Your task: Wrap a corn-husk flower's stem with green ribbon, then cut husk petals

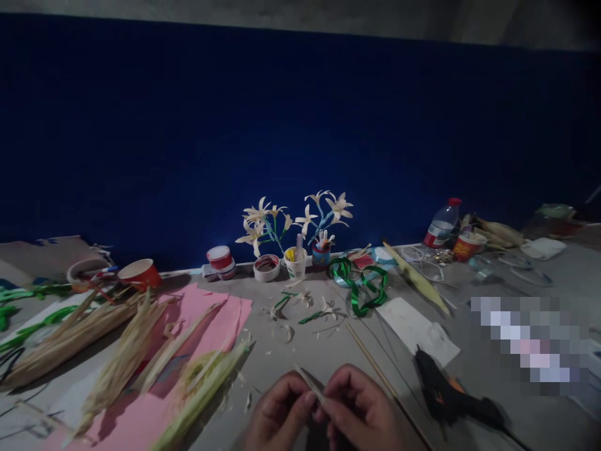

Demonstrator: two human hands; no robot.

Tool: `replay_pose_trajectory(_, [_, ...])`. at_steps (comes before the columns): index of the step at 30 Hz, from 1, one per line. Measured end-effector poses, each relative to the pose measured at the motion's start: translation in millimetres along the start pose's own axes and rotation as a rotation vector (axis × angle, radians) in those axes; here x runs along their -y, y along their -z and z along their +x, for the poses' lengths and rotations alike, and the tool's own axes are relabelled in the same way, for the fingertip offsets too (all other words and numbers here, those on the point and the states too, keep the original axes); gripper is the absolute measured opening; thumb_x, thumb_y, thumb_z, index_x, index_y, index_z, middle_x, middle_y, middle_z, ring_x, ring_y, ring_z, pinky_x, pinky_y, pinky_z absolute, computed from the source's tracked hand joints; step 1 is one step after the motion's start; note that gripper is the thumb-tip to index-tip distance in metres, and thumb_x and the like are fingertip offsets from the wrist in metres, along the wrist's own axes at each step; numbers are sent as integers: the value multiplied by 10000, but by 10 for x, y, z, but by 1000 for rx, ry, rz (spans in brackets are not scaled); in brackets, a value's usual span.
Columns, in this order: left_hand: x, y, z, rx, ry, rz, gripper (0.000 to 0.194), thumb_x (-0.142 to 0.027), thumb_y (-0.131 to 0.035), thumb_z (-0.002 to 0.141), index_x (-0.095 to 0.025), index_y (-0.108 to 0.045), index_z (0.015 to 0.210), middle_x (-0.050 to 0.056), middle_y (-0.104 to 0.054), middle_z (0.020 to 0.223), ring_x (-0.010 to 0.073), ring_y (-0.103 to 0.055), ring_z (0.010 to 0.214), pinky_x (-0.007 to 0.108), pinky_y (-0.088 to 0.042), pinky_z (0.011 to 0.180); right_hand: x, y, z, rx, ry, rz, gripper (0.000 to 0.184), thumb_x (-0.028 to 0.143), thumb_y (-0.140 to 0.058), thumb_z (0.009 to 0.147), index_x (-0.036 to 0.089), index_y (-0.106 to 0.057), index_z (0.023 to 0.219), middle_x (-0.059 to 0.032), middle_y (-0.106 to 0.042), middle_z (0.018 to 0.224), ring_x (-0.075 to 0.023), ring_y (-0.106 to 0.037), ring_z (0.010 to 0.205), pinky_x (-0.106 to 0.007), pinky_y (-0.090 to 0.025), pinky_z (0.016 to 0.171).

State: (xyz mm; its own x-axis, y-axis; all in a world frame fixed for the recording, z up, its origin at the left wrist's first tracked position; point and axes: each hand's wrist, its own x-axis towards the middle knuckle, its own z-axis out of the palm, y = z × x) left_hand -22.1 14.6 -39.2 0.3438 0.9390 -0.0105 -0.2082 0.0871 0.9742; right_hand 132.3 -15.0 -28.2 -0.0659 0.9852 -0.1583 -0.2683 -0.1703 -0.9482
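Observation:
Low in the middle of the view, my left hand (pixel 278 413) and my right hand (pixel 361 410) meet over the grey table (pixel 488 376). Both pinch a thin pale strip of dried husk (pixel 310 383) that sticks up and to the left from between the fingertips. Small pale scraps lie on the table just beyond the hands. A long thin wooden stick (pixel 375 366) runs diagonally past my right hand.
Dried husk bundles (pixel 117 351) lie on pink paper (pixel 220 326) at left. A black glue gun (pixel 446 391) rests at right. Along the blue wall stand husk flowers (pixel 295 222) in small cups, green ribbon (pixel 364 285), tape rolls, a red cup (pixel 139 274), a water bottle (pixel 442 224).

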Motion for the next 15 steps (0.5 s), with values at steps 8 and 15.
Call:
replay_pose_trajectory(8, [-26,-94,57,-55,67,-164,301,-425,-803,695,-164,-661,748,-20,-603,650,139,-541,638,255,-422,647,2,65,22,-19,-3,62,400,526,-784,707,188,-577,757,12,-719,656,-72,-553,452,-199,-424,469])
replay_pose_trajectory(15, [-81,-67,29,-30,49,-164,250,-377,-768,751,-166,-646,693,-15,-607,652,140,-539,659,246,-414,663,26,-20,39,21,-44,-3,429,578,-755,705,201,-563,774,38,-680,635,-76,-543,446,-205,-433,473])
